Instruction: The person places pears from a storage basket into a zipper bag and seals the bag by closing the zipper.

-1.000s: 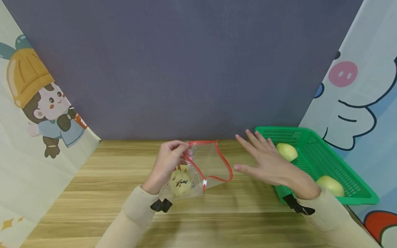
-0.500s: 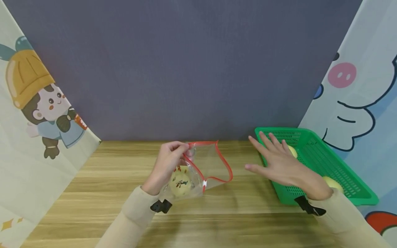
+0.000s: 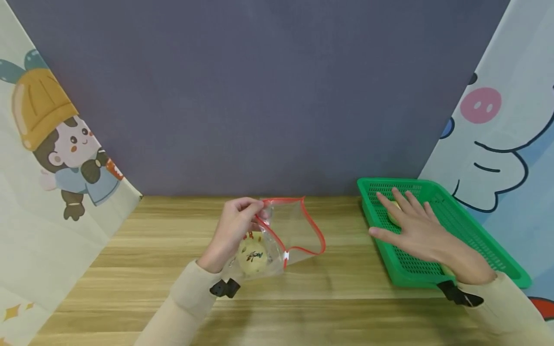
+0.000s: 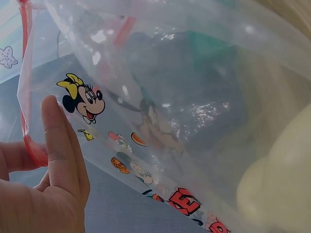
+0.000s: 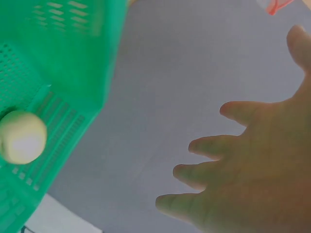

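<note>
My left hand (image 3: 231,228) pinches the red-edged rim of a clear zip bag (image 3: 287,221), its mouth spread wide to the right. A white slider sits at the bag's near corner. Inside lies a round pale yellow fruit (image 3: 255,262), seen through cartoon prints on the plastic. In the left wrist view, thumb and fingers stand on either side of the red strip (image 4: 33,153). My right hand (image 3: 421,233) is held with fingers spread over the green basket (image 3: 413,280), holding nothing. One pale yellow fruit (image 5: 23,138) lies in the basket; another fruit (image 3: 447,270) is mostly hidden under my wrist.
The wooden table (image 3: 173,259) carries the bag and the basket. A dark grey panel (image 3: 268,96) rises behind it. Cartoon-printed cloths hang at the left (image 3: 34,230) and the right (image 3: 510,43).
My right hand has moved rightward from beside the bag to over the basket, fingers still spread. My left hand and the bag have stayed in place.
</note>
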Available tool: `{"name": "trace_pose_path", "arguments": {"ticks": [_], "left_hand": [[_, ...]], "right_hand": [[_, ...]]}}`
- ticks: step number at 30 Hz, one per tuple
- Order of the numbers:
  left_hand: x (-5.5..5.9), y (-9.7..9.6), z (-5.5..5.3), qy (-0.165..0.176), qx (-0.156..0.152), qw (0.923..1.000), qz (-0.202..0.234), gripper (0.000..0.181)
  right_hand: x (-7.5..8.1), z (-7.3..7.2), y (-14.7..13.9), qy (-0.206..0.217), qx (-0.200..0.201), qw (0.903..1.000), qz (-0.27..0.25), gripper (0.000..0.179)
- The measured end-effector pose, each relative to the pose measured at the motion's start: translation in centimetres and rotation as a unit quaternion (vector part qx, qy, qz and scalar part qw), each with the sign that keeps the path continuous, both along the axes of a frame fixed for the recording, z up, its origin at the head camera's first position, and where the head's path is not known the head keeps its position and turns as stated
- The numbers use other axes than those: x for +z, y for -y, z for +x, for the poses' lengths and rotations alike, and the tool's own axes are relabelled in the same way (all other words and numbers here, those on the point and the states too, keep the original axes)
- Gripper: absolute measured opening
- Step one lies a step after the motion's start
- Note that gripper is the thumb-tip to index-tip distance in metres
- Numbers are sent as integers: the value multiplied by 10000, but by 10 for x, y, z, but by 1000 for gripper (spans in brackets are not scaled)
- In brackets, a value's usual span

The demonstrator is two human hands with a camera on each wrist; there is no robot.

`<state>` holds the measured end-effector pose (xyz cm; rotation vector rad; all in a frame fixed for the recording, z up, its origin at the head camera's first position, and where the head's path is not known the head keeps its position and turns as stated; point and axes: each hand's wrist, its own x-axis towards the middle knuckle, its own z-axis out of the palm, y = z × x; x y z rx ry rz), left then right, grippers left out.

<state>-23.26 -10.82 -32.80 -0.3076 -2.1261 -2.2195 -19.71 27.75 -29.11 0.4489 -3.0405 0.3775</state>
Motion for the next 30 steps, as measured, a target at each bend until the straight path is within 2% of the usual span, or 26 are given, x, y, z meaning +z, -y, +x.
{"name": "trace_pose_path", "arguments": {"ticks": [13,22,30], "left_hand": [[-1,2,-1,-12,-74,10000,-4,24],[-1,4,0,37,-15,10000,-23,22],[-1,7,0,-57,-6,10000,-32,24]], "right_hand": [[-15,-4,-37,113,-255,9996,-16,89],[-25,-8,-61,115,-578,9981,153,92],[-35,-9,-81,147,-684,9975,104,92]]}}
